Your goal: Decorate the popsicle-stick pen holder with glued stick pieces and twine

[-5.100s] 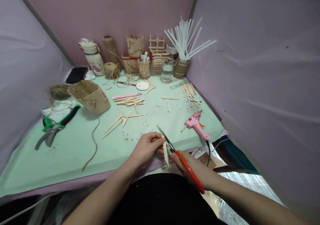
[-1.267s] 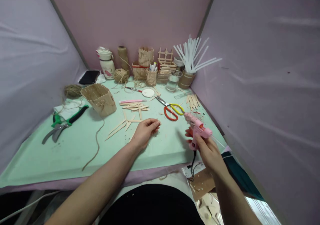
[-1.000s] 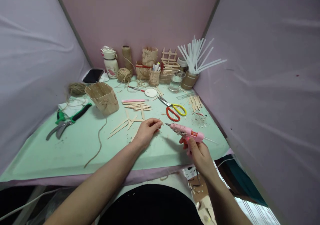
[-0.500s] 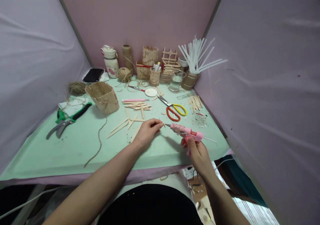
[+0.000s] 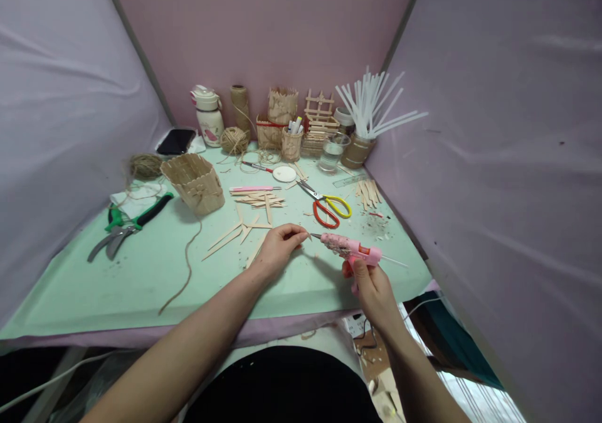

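Observation:
My right hand [image 5: 369, 278] is wrapped round the handle of a pink hot glue gun [image 5: 348, 249], its nozzle pointing left and a clear glue stick sticking out at the back. Just at the nozzle tip, my left hand [image 5: 282, 244] pinches a tiny pale piece, too small to make out for certain. Beyond the left hand lie joined wooden craft sticks [image 5: 243, 227] and a pile of loose sticks [image 5: 258, 199]. Scissors [image 5: 324, 203] with one red and one yellow handle rest open behind the glue gun.
On the left are a wooden stick basket [image 5: 195, 184] trailing twine and green-handled pruning shears [image 5: 122, 228]. Along the back stand a bottle [image 5: 207, 115], a twine ball [image 5: 234, 140], a cup of water [image 5: 332, 153] and a jar of glue sticks [image 5: 357, 151]. Fabric walls enclose the table.
Almost nothing differs. Both hands stay in the same place, with the glue gun's nozzle still at the left fingertips.

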Available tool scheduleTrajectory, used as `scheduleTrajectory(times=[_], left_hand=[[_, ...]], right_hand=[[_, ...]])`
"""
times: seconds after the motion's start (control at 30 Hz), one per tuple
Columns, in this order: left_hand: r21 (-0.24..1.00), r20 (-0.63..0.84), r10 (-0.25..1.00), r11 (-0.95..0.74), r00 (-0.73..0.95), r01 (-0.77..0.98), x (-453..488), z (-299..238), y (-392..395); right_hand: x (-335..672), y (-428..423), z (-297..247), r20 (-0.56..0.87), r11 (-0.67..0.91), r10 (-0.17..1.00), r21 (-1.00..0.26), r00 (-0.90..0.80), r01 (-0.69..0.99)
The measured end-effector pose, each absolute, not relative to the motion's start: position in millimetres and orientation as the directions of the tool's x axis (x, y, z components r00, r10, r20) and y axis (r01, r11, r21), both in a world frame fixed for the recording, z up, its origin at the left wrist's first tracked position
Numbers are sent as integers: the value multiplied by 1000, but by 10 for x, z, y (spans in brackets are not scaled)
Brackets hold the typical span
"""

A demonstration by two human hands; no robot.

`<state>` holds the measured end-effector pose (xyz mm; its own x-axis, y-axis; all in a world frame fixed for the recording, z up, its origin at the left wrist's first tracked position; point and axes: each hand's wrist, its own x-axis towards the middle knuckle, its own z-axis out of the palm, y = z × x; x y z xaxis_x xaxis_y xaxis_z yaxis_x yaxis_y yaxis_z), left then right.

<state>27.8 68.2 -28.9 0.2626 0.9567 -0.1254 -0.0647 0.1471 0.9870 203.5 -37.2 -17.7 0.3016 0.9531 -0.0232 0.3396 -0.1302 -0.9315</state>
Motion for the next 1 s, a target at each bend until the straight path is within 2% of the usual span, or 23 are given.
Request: scheduleTrajectory(times=[1.0], left_hand=[[978, -152, 963, 179, 221, -104, 282, -301, 690]], right_hand=[[2074, -389, -218, 8, -125, 958, -888, 287, 443]])
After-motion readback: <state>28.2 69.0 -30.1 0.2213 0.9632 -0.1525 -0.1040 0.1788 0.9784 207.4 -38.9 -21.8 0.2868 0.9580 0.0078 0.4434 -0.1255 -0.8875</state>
